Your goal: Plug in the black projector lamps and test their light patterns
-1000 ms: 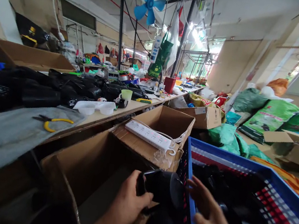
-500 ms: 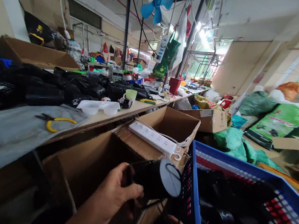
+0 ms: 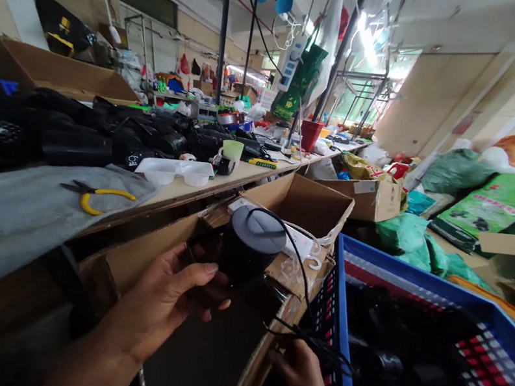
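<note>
A black cylindrical device [image 3: 245, 263] with a flat grey round end rises over an open cardboard box. My left hand [image 3: 172, 291] is closed around its lower side, thumb in front. From the device a thin black cable [image 3: 299, 256] loops across the grey end and runs down to the right. My right hand [image 3: 300, 368] is closed on the gathered part of that cable, between the box and the blue crate; its fingertips are partly hidden. The device's exact kind does not show.
A blue plastic crate [image 3: 339, 325] full of dark glossy parts stands at the right. Behind the device a white power strip [image 3: 298, 243] lies on cardboard. Yellow-handled pliers [image 3: 104, 194] rest on grey cloth [image 3: 36, 215] on the left table, before piled black devices [image 3: 73, 142].
The device has moved up and left in my left hand, and its grey end has turned upward. My right hand has moved apart from it, stretching the cable out to the right.
</note>
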Tool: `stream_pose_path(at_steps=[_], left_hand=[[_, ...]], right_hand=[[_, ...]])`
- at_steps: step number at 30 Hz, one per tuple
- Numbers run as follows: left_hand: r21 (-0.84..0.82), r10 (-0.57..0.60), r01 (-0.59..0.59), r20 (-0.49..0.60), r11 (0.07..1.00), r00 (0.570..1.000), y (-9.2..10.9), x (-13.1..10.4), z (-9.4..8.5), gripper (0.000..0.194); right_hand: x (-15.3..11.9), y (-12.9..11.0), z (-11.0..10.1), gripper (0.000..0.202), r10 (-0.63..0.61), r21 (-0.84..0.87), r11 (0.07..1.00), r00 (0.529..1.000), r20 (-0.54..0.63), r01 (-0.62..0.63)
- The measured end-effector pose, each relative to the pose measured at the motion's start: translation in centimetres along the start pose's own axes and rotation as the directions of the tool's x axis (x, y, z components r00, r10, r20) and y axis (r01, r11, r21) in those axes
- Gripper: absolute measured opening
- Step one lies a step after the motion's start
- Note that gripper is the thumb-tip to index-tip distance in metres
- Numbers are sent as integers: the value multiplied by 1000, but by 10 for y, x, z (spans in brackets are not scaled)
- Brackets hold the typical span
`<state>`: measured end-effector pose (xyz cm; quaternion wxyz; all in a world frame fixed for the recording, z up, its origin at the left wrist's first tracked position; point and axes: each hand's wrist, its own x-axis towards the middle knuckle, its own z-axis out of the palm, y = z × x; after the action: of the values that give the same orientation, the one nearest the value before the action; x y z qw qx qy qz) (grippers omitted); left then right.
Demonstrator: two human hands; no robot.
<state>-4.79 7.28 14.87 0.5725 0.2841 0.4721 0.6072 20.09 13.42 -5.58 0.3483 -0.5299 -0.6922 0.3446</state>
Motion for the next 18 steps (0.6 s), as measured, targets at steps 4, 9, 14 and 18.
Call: stream_pose_path(at_steps=[4, 9, 14, 18], left_hand=[[2, 43, -43, -91, 999, 995, 11, -3, -14, 40], [14, 46, -44, -147, 999, 988, 4, -2, -34, 40], [-30, -75, 71, -173, 997, 982, -27, 5, -41, 42], [-43, -129, 123, -199, 992, 971, -42, 9, -44, 40]], right_hand=[[5, 9, -2, 29, -57, -24, 998, 998, 19, 57], [68, -23, -45, 35, -86, -86, 994, 974, -208, 69], [117, -76, -77, 36, -188, -315, 915, 957, 221, 253], [116, -106, -101, 34, -88, -330, 896, 847, 524, 298]])
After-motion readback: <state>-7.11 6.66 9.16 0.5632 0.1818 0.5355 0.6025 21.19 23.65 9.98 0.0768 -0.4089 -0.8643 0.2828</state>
